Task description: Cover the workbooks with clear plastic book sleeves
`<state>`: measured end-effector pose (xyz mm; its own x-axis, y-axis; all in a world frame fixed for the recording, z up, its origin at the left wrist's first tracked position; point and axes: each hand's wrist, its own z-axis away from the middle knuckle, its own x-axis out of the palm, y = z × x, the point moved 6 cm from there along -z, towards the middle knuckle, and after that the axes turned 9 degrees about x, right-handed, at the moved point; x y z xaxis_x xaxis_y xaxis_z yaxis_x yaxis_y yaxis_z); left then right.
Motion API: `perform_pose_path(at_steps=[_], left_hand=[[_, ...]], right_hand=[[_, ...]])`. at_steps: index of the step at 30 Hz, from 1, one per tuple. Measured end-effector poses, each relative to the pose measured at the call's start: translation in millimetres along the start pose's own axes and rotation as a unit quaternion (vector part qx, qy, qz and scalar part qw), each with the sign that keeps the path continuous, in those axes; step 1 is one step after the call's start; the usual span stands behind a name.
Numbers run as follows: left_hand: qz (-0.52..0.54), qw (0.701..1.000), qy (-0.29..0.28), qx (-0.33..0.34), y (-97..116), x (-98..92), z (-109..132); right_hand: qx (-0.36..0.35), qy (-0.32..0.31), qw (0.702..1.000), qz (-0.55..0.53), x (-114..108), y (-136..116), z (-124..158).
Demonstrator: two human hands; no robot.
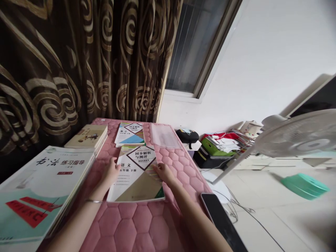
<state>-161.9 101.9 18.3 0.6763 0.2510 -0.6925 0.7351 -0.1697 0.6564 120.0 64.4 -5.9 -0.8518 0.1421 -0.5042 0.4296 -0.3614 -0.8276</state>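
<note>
A workbook (139,182) with a white, tan and green cover lies on the pink quilted tabletop cover (141,224), its top edge pointing away from me. My left hand (111,171) grips its left edge, fingers closed with the thumb side at the cover. On the opposite edge, my right hand (165,173) holds it, fingers curled and partly hidden underneath. Just beyond the workbook lies a second one (130,134) with a blue and brown cover. A clear plastic sleeve (165,135) rests flat to the right of that.
Left stands a stack of books topped by a calligraphy workbook (65,189), with tan books (88,136) behind. A phone (220,220) lies at the right edge. Further right are a white fan (299,134), a black case (187,135), piled papers (223,142) and a green stool (304,185). A patterned curtain (105,63) hangs behind.
</note>
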Motion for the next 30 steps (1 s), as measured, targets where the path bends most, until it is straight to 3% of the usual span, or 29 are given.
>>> perform_pose_path(at_steps=[3,6,9,12,15,17,21,23,30], left_hand=[[-0.040,0.995,-0.026,0.084,27,15.0,29],[-0.031,0.934,-0.156,0.319,79,43.6,76],[0.033,0.890,-0.217,0.399,107,56.1,109],[0.058,0.891,-0.183,0.413,113,54.1,115],[0.070,0.893,-0.111,0.431,111,46.7,111],[0.076,0.900,-0.065,0.425,105,42.7,107],[0.089,0.920,-0.028,0.381,95,42.1,100],[0.096,0.922,-0.029,0.373,93,42.9,99],[0.114,0.925,-0.009,0.361,96,37.8,101]], right_hand=[[0.017,0.010,1.000,0.013,8,10,-4],[0.036,-0.001,0.999,-0.007,11,17,-6],[0.050,-0.028,0.997,-0.042,8,19,-1],[0.037,-0.073,0.986,-0.144,6,16,14],[0.018,-0.127,0.948,-0.292,6,10,31],[0.018,-0.166,0.927,-0.336,9,9,40],[-0.002,-0.275,0.907,-0.318,19,1,54],[-0.021,-0.300,0.903,-0.306,20,-3,59],[-0.055,-0.263,0.931,-0.247,16,-11,64]])
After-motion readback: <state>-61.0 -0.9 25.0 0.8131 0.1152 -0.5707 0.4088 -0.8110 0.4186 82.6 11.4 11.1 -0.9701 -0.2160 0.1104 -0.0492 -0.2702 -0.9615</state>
